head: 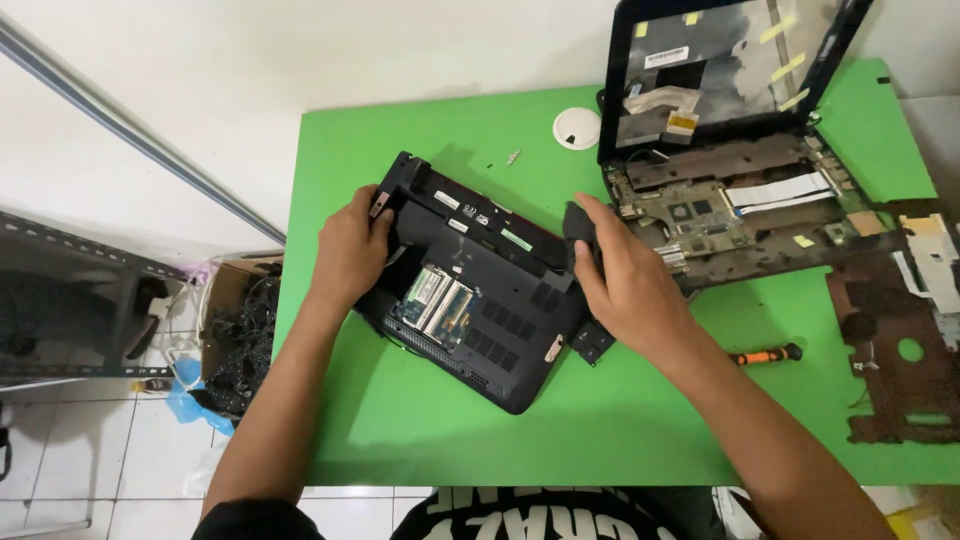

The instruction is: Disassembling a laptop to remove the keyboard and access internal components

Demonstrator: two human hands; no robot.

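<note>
A black laptop base (490, 320) lies upside down and slanted on the green table (420, 420), its memory bay open with green modules showing. My left hand (350, 250) grips its far-left corner by the hinge. My right hand (625, 285) holds the right edge, fingers over a black corner piece. A small black part (592, 342) lies just under that hand.
A second, stripped laptop (720, 130) stands open at the back right, motherboard exposed. A dark palmrest cover (895, 350) lies at the right edge. An orange-handled screwdriver (765, 355), a white round dish (577, 128) and a loose screw (513, 157) sit on the table. A box of cables (240, 340) stands on the floor at left.
</note>
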